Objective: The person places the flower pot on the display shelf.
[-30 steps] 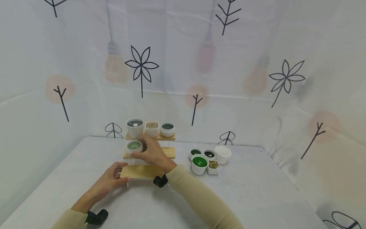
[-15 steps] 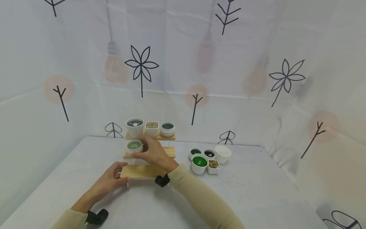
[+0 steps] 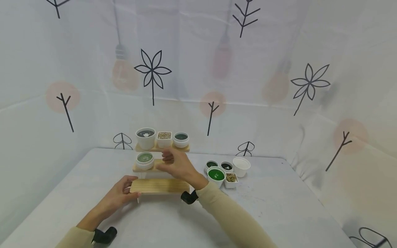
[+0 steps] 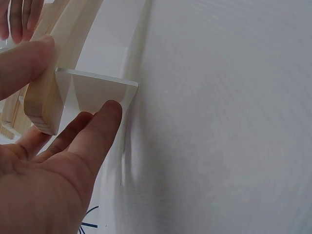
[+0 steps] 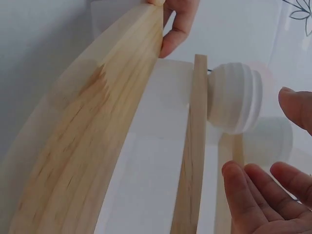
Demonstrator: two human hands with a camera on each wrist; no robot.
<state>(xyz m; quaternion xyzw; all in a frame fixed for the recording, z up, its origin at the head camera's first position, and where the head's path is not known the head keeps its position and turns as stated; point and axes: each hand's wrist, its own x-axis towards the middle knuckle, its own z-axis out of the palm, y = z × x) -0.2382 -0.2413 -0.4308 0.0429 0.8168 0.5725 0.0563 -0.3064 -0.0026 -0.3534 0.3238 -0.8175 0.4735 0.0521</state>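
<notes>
A three-tier stand has wooden shelves on clear supports. At its lowest wooden shelf (image 3: 159,186), my left hand (image 3: 119,193) grips the left end, thumb on the wood and fingers around the clear end support (image 4: 90,90). A small white bowl with a green top (image 3: 145,160) stands at the left of the middle shelf (image 3: 158,166). Just right of that bowl, my right hand (image 3: 180,165) hovers over the middle shelf with loosely bent fingers and holds nothing. In the right wrist view a gap shows between its fingers (image 5: 243,195) and the ridged white bowl (image 5: 234,97).
On the top shelf (image 3: 152,148) stand a dark-topped cup (image 3: 145,137), a square grain-filled cup (image 3: 164,139) and a small dark-green bowl (image 3: 181,140). Right of the stand, several containers cluster, among them a green-topped cup (image 3: 216,175) and a plain white cup (image 3: 241,167).
My right hand has let go of the green-topped bowl and moved to the right, away from it. The bowl stays on the middle shelf. My left hand keeps its grip on the stand.
</notes>
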